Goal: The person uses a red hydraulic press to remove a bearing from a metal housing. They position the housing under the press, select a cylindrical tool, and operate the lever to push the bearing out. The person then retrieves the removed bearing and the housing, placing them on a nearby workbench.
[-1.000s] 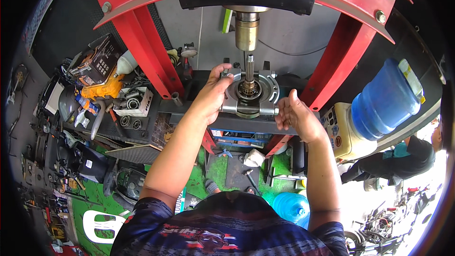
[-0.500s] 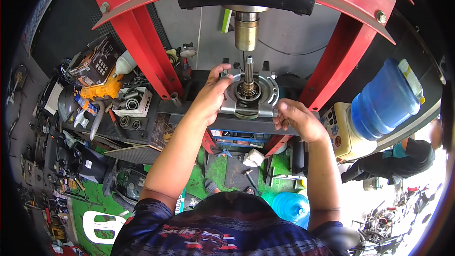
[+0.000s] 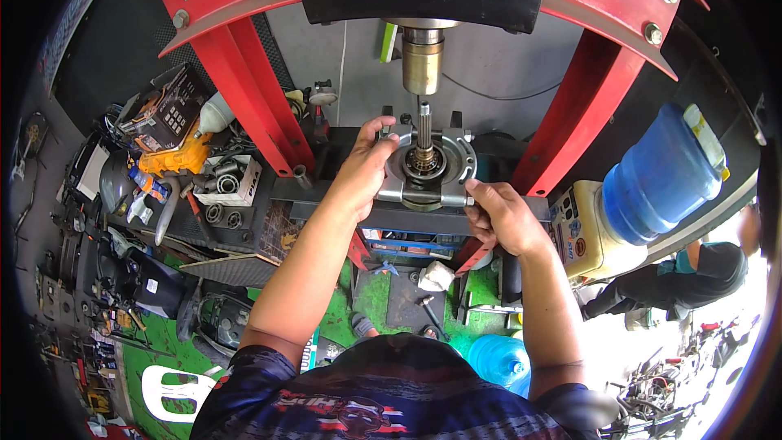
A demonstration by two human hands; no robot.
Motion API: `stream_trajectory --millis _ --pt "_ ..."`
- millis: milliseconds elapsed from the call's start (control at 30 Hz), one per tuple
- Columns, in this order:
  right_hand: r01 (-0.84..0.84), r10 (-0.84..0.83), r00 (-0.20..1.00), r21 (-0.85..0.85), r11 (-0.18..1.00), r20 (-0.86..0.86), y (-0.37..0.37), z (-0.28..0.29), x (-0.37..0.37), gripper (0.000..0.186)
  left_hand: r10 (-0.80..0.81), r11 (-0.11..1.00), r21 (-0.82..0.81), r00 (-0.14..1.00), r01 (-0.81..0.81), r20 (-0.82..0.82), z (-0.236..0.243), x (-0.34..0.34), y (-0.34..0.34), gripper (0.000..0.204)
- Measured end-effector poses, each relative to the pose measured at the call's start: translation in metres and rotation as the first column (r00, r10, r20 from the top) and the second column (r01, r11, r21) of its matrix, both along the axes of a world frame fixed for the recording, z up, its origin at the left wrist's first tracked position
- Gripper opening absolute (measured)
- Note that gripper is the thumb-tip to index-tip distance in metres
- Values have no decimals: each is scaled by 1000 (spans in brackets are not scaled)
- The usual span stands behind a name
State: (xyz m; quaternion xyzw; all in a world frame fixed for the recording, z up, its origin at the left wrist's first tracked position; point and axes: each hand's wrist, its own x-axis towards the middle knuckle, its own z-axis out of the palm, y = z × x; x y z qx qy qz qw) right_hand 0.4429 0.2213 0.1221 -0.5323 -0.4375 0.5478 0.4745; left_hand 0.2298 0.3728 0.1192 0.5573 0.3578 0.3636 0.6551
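Observation:
A silver bearing separator [image 3: 465,165] lies across the dark bed of a red shop press. Through its round opening stands a splined shaft [image 3: 424,132], with a bearing [image 3: 425,165] around its lower part. My left hand [image 3: 366,165] grips the separator's left side, thumb on top near the rim. My right hand [image 3: 507,218] is closed at the front right corner, thumb and fingers pinching the bolt end there; the fingertips partly hide it. Straight above the shaft hangs the press ram [image 3: 422,69], apart from the shaft's tip.
Red press uprights [image 3: 582,106] flank both arms. On the left, a bench holds a white box [image 3: 232,187] of bearing parts and loose rings. At right, a blue water jug [image 3: 664,175] tops a cream dispenser [image 3: 582,228]. Another person [image 3: 692,273] is farther right.
My right hand has moved left and closed on the corner of the separator. My left hand keeps its hold. The view has shifted slightly.

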Motion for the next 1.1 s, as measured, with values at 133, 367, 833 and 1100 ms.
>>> stream_trajectory --millis 133,367,833,1100 --pt "47 -52 980 28 998 193 -9 7 -1 57 2 1000 -6 993 -2 117 -8 1 2 38" --pt "2 -40 980 189 982 195 -10 3 -8 40 75 997 35 997 -75 -2 2 5 -4 36" --pt "-44 -214 814 424 905 540 -16 3 -9 37 88 993 70 995 -91 40 -2 3 -6 35" --pt "48 -61 991 111 993 117 -17 -5 -14 41 129 974 190 992 -125 -8 -5 7 -11 35"
